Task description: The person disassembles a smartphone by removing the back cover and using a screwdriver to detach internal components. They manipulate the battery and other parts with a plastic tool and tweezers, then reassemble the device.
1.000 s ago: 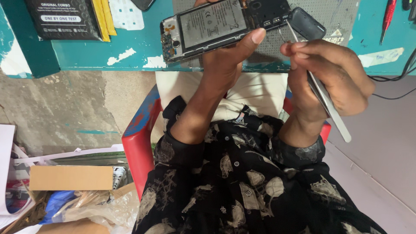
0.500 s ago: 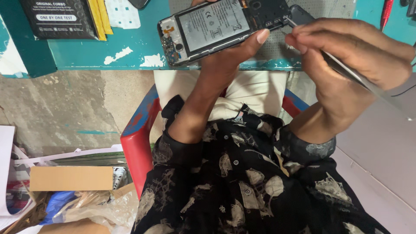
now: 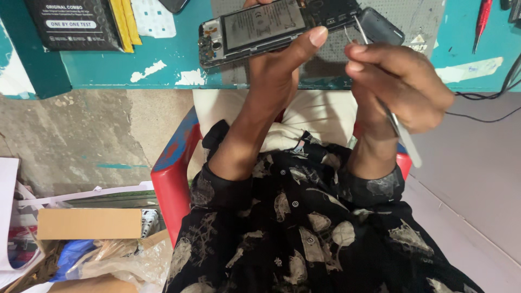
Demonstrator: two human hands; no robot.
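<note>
My left hand grips an opened phone with its back cover off, battery and circuit board showing, held above the edge of a teal table. My right hand is closed on metal tweezers, whose tips reach up to the right end of the phone near a dark grey part. The handle end of the tweezers sticks out below my hand.
On the table lie a black box with yellow strips, a grey mat and a red tool. I sit in a red chair. Cardboard box, papers and plastic bags lie on the floor at the left.
My right hand has swung back from the right, so the tweezers stand steeper with the tips at the phone's right end. The left hand keeps holding the phone.
</note>
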